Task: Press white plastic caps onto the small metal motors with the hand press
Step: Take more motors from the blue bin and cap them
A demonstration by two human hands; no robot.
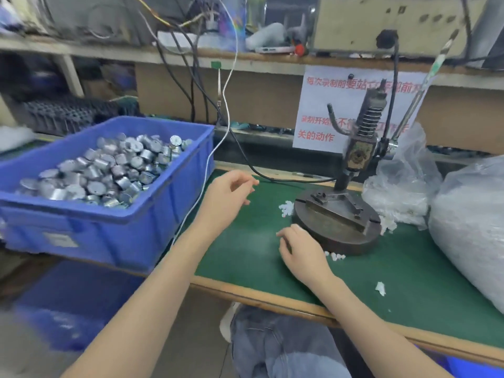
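head view: no motor sits on the press (357,156) base (335,222), so by my reading this is the loading step, before any pressing. the left hand (231,197) hovers over the green mat (409,282) between the blue bin (109,236) and the press, fingers loosely bent and apart, with nothing seen in them. the right hand (300,252) rests on the mat just beside the base with its fingers curled under; whether they pinch a cap i cannot tell, since the back of the hand hides them. the motors (109,173) lie heaped in the bin, filling it near to the rim. the caps (286,208) lie loose on the mat around the base, and more white pieces, likely caps, fill the clear bag (469,227) at the right and a smaller bag (401,186) behind the press. the next move likely calls for the left hand to take a motor from the bin and seat it upright in the fixture under the ram, with a cap set square on top, and only then for a hand to go to the lever (425,85), which stands raised.
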